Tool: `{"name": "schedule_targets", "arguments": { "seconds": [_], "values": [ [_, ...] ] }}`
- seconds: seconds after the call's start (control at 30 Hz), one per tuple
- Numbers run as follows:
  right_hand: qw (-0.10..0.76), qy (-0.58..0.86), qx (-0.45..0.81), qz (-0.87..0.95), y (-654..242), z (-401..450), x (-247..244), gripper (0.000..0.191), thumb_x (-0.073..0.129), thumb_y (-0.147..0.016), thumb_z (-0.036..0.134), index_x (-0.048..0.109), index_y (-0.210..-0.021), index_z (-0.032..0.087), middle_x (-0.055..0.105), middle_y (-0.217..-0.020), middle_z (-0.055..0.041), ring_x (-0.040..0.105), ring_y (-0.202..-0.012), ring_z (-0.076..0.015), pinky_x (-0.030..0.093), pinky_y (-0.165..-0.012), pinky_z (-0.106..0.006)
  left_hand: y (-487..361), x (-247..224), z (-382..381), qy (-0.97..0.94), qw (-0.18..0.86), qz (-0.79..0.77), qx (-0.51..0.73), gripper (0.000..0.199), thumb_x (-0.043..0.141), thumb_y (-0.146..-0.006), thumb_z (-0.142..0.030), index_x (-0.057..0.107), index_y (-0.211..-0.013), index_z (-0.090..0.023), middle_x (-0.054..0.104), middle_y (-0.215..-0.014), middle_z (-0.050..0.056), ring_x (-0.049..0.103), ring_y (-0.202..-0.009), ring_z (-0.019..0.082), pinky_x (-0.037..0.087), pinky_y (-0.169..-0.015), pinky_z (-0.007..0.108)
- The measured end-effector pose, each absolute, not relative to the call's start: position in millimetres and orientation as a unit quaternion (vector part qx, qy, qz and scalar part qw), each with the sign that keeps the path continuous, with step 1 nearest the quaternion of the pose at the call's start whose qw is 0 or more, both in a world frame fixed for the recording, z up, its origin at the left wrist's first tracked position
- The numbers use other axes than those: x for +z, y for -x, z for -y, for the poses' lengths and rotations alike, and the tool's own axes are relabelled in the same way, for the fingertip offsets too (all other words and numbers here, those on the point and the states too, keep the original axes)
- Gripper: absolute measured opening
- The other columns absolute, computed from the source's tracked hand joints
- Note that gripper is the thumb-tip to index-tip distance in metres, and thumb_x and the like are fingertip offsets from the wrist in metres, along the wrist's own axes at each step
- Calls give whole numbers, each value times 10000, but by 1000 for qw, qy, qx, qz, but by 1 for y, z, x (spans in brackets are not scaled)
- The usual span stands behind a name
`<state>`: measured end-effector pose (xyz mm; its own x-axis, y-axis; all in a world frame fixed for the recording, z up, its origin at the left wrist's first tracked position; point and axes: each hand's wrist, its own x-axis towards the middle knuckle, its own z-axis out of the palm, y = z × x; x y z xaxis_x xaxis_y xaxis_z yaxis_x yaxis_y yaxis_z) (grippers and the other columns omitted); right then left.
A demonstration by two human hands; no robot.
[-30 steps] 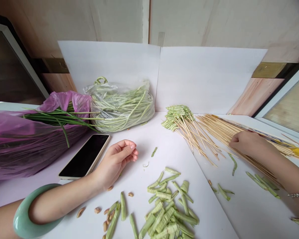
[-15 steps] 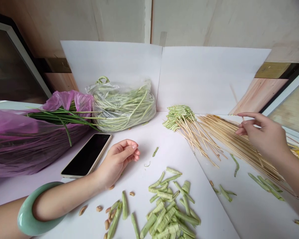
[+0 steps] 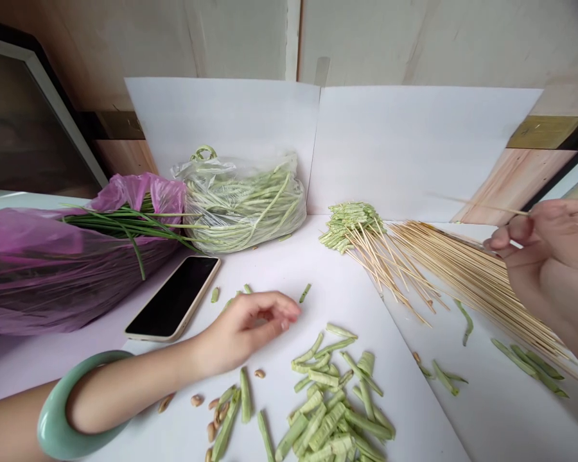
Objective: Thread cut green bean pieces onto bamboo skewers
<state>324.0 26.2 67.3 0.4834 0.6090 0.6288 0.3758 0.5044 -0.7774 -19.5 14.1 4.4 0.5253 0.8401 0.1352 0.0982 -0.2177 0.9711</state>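
Observation:
My right hand [image 3: 553, 240], at the right edge, pinches a thin bamboo skewer [image 3: 503, 209] that points left and is blurred toward its tip. My left hand [image 3: 253, 326] hovers over the white surface, fingers loosely curled and apart from the thumb, with nothing visible in it. Below and right of it lies a pile of cut green bean pieces [image 3: 327, 417]. Beyond my left hand a single short bean piece [image 3: 305, 293] rests alone. A bundle of loose bamboo skewers [image 3: 472, 276] lies under and left of my right hand. Several skewers threaded with bean pieces [image 3: 351, 221] are stacked behind the pile.
A clear bag of long beans [image 3: 245, 208] stands at the back, beside a purple bag [image 3: 38, 276] with green stalks. A phone [image 3: 176, 298] lies near my left forearm. Tan bean seeds [image 3: 197, 400] and stray bean pieces [image 3: 530, 362] are scattered about. White boards [image 3: 414, 147] stand behind.
My left hand has moved right, closer to the bean pile. My right hand has turned and shifted right; its skewer has swung from steep to nearly level.

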Motion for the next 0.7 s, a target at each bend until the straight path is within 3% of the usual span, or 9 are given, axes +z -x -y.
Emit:
{"name": "schedule_targets", "arguments": {
  "seconds": [0.07, 0.13, 0.23, 0.4, 0.6, 0.7],
  "values": [
    [733, 443, 141, 496, -318, -23, 65, 359, 573, -826, 406, 406, -570, 217, 331, -603, 32, 404, -521, -106, 416, -507, -307, 20, 9, -9, -792, 450, -307, 276, 275, 527, -852, -196, 688, -1074, -204, 684, -996, 127, 624, -868, 225, 467, -790, 322],
    [742, 409, 216, 485, -312, -19, 63, 440, 525, -848, 475, 406, -524, 202, 319, -573, 31, 354, -472, -96, 368, -453, -297, 21, 15, -6, -865, 384, -240, 214, 363, 509, -856, -174, 637, -1192, -227, 649, -1148, 148, 576, -1056, 270, 418, -921, 366],
    [685, 426, 288, 516, -301, -13, 61, 410, 526, -801, 576, 567, -574, 237, 429, -514, 11, 415, -441, -127, 395, -443, -322, 21, 20, -5, -914, 322, -194, 154, 396, 533, -839, -172, 621, -1222, -225, 611, -1220, 168, 538, -1100, 305, 394, -954, 393],
    [536, 436, 370, 621, -283, -6, 58, 528, 473, -722, 726, 744, -838, 288, 688, -703, -72, 571, -511, -200, 484, -490, -387, 20, 17, -9, -910, 322, -192, 177, 310, 496, -856, -123, 683, -1093, -197, 684, -993, 153, 602, -929, 253, 445, -859, 340],
    [461, 380, 436, 673, -268, 4, 47, 413, 529, -823, 542, 687, -641, 207, 559, -584, -25, 544, -507, -136, 458, -506, -294, 20, 7, -11, -898, 318, -229, 202, 156, 519, -856, -148, 672, -832, -126, 657, -775, 95, 587, -741, 158, 472, -683, 239],
    [447, 376, 470, 662, -263, 7, 43, 401, 491, -861, 510, 702, -697, 211, 563, -575, -25, 539, -493, -131, 459, -500, -288, 20, 5, -11, -893, 299, -262, 212, 122, 537, -838, -129, 658, -833, -132, 651, -733, 57, 574, -670, 130, 463, -644, 220]
  ]
}}
